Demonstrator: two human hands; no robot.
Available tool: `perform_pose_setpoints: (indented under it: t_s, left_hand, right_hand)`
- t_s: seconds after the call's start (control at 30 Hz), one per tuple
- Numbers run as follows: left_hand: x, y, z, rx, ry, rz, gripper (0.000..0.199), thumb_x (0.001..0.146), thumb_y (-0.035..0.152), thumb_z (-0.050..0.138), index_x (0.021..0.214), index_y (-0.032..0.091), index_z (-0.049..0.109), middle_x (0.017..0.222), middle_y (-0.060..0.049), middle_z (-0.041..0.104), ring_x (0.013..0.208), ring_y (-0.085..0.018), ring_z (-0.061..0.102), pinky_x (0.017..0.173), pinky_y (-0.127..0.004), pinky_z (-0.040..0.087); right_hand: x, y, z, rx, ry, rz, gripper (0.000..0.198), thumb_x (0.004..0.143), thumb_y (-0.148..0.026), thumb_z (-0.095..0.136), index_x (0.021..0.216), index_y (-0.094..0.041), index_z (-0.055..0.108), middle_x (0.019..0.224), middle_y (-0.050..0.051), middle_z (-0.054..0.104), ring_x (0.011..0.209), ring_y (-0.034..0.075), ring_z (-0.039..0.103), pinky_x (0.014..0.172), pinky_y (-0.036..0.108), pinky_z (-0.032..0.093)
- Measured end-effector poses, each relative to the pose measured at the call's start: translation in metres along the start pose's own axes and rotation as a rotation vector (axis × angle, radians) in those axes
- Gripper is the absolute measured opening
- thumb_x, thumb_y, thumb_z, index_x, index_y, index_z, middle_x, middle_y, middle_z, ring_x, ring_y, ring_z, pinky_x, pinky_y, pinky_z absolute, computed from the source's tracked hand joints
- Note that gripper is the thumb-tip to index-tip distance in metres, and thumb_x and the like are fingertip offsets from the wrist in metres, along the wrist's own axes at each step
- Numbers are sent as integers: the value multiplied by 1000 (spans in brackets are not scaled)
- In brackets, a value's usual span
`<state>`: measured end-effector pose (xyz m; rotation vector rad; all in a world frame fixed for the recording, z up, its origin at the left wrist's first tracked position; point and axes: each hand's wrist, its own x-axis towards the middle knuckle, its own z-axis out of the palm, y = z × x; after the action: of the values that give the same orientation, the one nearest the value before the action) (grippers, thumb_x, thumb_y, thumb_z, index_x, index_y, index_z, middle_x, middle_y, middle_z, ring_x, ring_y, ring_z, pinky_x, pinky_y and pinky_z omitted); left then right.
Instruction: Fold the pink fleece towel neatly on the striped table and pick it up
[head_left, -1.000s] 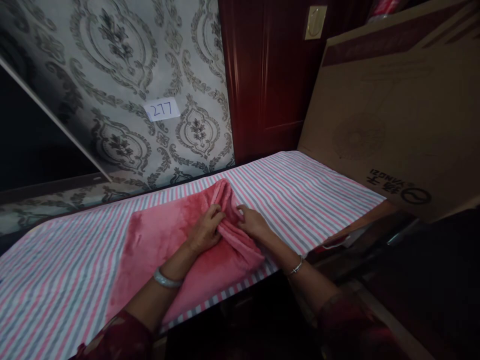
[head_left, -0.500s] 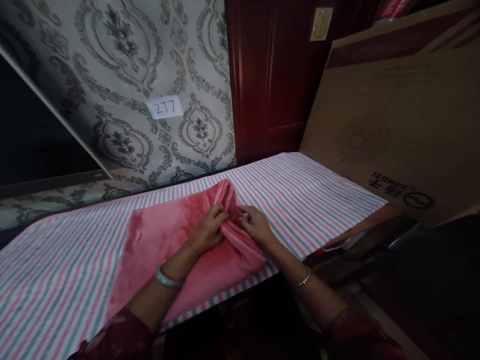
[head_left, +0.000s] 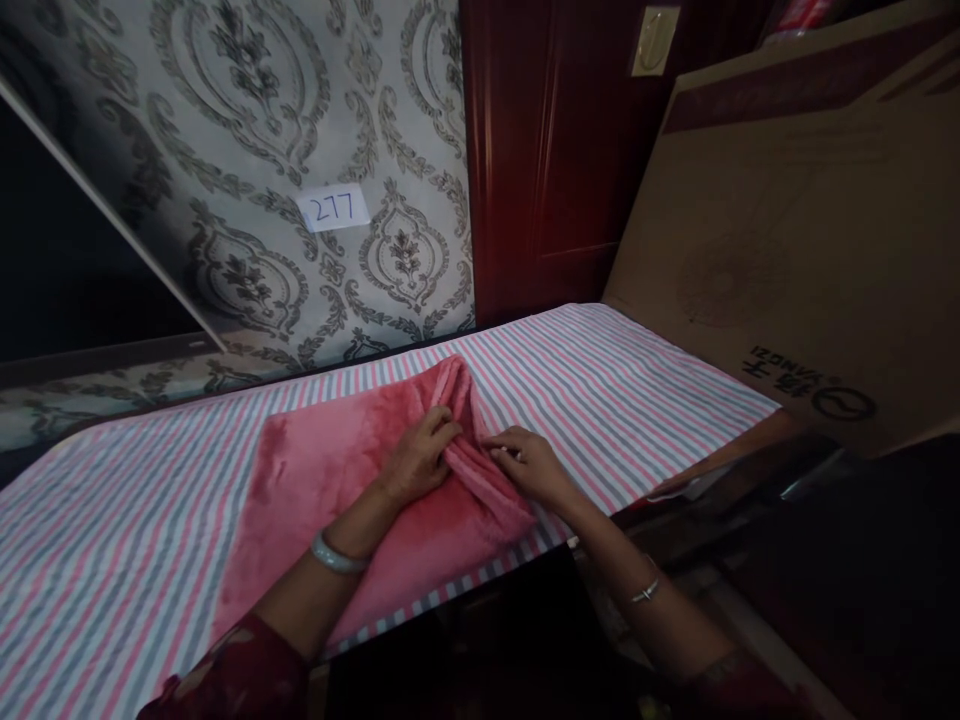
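Observation:
A pink plush blanket (head_left: 322, 480), folded into a flat rectangle, lies on the striped cloth (head_left: 577, 380). Its right end is bunched into thick layers that part in an opening. My left hand (head_left: 424, 455) grips these layers from the left, fingers curled over the edge. On the other side of the opening, my right hand (head_left: 529, 465) has its thumb and fingertips pinched together at the blanket's right edge. What lies inside the folds is hidden.
A large cardboard box (head_left: 750, 230) leans at the right, beside a dark red door (head_left: 551, 150). A dark screen (head_left: 82, 240) stands at the left. On the patterned wall is a paper marked 277 (head_left: 334, 207). The surface's front edge runs below the blanket.
My right hand has shifted slightly to the right, its forearm swinging outward. My left hand keeps its grip in nearly the same place. The view has moved a little.

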<state>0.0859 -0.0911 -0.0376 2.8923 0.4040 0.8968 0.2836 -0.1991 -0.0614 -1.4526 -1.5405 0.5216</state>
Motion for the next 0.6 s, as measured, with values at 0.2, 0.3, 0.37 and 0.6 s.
perform_pose_setpoints:
  t_s: [0.2,0.3,0.37,0.6]
  left_hand:
    - [1,2,-2,-8,70,21,34,76,6,54,107,18,60,110,-10,54,103,-23,57,86,-35,52]
    - [0,2,-1,13,104,54,32,77,7,54,107,17,61,109,-10,55,100,-22,58,82,-34,53]
    - [0,1,0,16,102,56,31,79,8,54,108,17,62,109,-10,55,98,-22,59,81,-34,53]
    - [1,-1,5,-11,-11,2,66,81,7,53,145,21,43,149,-19,41,133,-31,49,102,-47,50]
  right_hand:
    - [-10,6,5,244,-2,8,32,82,-18,51,107,-21,70,106,6,73,100,20,67,88,34,52]
    - [-12,8,6,255,-57,-41,26,79,-16,53,100,-20,68,98,4,70,91,18,65,80,31,51]
    - [-12,9,5,252,-104,-83,18,80,-19,57,94,-20,69,95,5,68,88,19,64,77,30,51]
    - [-9,8,-4,237,-285,-152,17,87,-30,60,80,-23,74,84,4,71,87,23,62,85,36,50]
